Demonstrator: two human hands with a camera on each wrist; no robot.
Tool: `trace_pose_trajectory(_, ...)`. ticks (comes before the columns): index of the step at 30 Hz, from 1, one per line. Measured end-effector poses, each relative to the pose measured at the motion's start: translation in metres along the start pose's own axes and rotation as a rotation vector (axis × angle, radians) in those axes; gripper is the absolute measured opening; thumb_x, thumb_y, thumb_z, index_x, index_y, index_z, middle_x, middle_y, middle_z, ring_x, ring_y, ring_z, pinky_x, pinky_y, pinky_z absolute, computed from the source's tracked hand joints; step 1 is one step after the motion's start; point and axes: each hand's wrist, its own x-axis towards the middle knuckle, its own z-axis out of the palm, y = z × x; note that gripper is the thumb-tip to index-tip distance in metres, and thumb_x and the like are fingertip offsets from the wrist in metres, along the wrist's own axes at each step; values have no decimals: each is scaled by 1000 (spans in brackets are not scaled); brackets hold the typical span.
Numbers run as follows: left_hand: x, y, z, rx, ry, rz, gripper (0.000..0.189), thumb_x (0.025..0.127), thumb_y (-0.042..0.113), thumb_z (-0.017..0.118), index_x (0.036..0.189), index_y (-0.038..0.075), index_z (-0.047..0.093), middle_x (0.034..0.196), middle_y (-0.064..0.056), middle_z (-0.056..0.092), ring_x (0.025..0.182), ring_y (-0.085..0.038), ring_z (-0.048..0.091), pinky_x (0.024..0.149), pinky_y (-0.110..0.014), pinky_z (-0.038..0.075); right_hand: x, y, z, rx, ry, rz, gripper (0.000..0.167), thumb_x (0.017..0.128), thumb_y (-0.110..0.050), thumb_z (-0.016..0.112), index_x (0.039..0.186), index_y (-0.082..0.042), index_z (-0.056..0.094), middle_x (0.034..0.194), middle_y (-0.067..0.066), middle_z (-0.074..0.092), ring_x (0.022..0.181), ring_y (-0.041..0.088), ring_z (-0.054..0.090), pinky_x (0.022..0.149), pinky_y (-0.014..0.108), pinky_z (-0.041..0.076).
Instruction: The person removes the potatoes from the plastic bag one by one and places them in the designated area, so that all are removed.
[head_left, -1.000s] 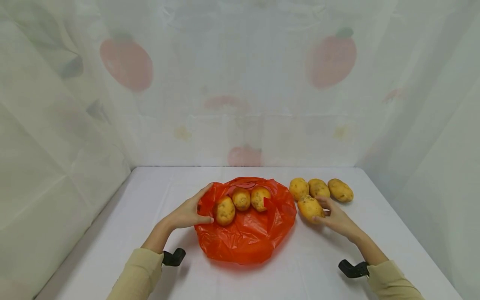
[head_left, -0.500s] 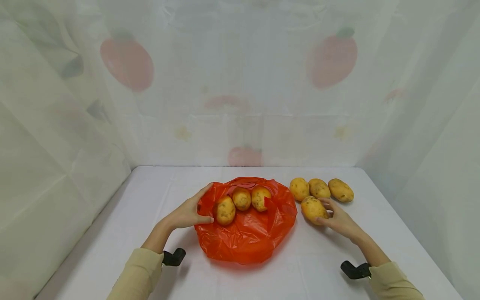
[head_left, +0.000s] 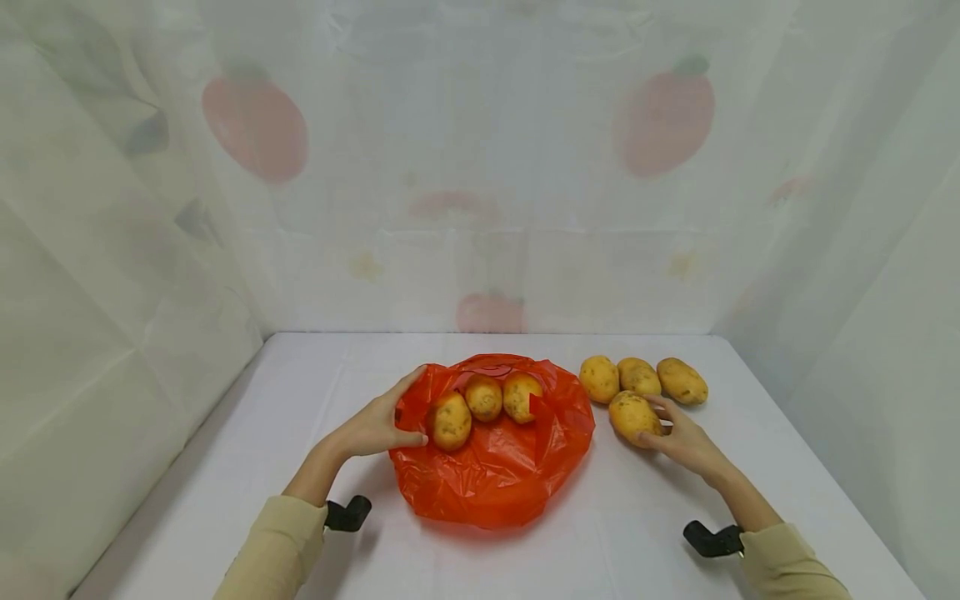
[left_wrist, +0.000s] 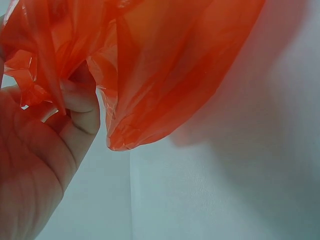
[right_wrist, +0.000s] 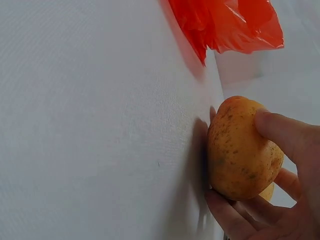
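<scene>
A red plastic bag (head_left: 495, 483) lies spread at the middle of the table with its mouth turned up. Inside it are three potatoes, the leftmost potato (head_left: 451, 423) being nearest the left hand. My left hand (head_left: 381, 423) grips the bag's left edge; in the left wrist view its curled fingers (left_wrist: 82, 107) hold the thin plastic. To the right of the bag, my right hand (head_left: 681, 437) holds a potato (right_wrist: 240, 150) between thumb and fingers, low over the table. Behind that hand three more potatoes stand in a row, the middle potato (head_left: 638, 377) partly overlapped.
A white cloth covers the table (head_left: 600, 533). Pale curtains with faded fruit prints (head_left: 663, 121) hang behind and on both sides. A black wrist-worn device (head_left: 348, 514) sticks out below each hand.
The right hand has shifted a little to the right with its potato, away from the bag. My left hand and the bag keep their place.
</scene>
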Motion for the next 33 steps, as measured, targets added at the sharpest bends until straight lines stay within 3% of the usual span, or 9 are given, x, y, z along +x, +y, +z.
trace_pose_trajectory(17,0,1,0,-19,-12,-6,97,73,24,77,147,36,14,141,-7,38,116,-26,48,92,-43,47,3,2,2,-26,15,20,82,83,-42,65,143,-7,22,139,31,31,121,49,38,89,53,45)
trace_pose_trajectory(33,0,-1,1,-24,-14,1,97,73,24,77,146,38,14,142,-5,37,118,-25,47,93,-43,47,0,0,4,-51,6,-15,80,85,-40,63,144,-6,20,140,32,30,122,50,37,90,55,43)
